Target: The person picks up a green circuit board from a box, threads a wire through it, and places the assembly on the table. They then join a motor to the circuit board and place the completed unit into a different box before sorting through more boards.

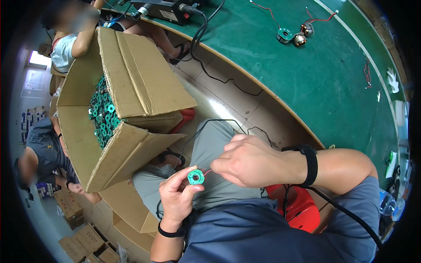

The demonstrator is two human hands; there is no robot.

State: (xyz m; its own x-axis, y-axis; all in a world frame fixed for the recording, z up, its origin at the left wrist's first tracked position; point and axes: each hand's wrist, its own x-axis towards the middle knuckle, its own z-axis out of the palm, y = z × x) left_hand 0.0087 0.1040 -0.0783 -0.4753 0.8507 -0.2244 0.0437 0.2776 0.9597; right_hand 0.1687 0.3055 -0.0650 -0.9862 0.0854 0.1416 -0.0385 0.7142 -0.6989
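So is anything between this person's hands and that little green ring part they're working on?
Nothing visible. The left hand already pinches the small green ring-shaped part at its fingertips, and the right hand sits just beside it, holding a thin red wire that leads from the ring. No other object lies between them.

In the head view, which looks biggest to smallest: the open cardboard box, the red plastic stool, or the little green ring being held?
1. Open cardboard box, largest.
2. Red plastic stool, partly hidden by the person's arm.
3. Small green ring, pinched in the left hand.
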